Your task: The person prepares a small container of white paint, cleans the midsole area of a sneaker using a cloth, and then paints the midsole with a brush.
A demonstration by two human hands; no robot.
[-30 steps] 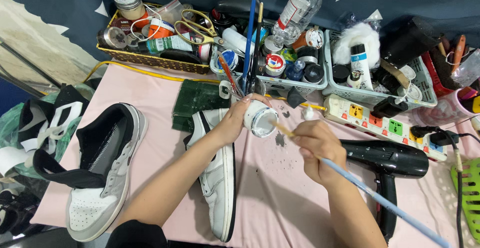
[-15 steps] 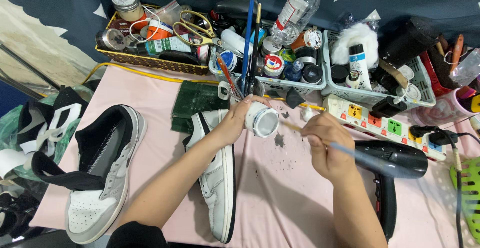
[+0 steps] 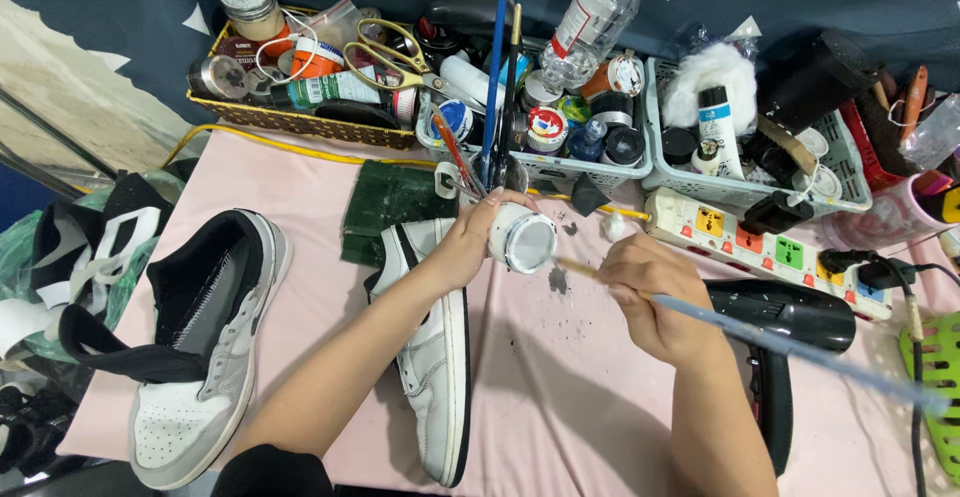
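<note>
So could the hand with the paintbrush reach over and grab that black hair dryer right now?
Probably yes. The hair dryer lies on the pink cloth right beside the right hand, with nothing between them. But that hand is busy gripping the paintbrush, so it would likely have to put the brush down first.

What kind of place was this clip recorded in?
Most likely a sneaker customising or repair bench. The left hand holds a small white paint jar and the right hand a paintbrush above a white sneaker, with baskets of paints and brushes and a black hair dryer nearby.
</note>
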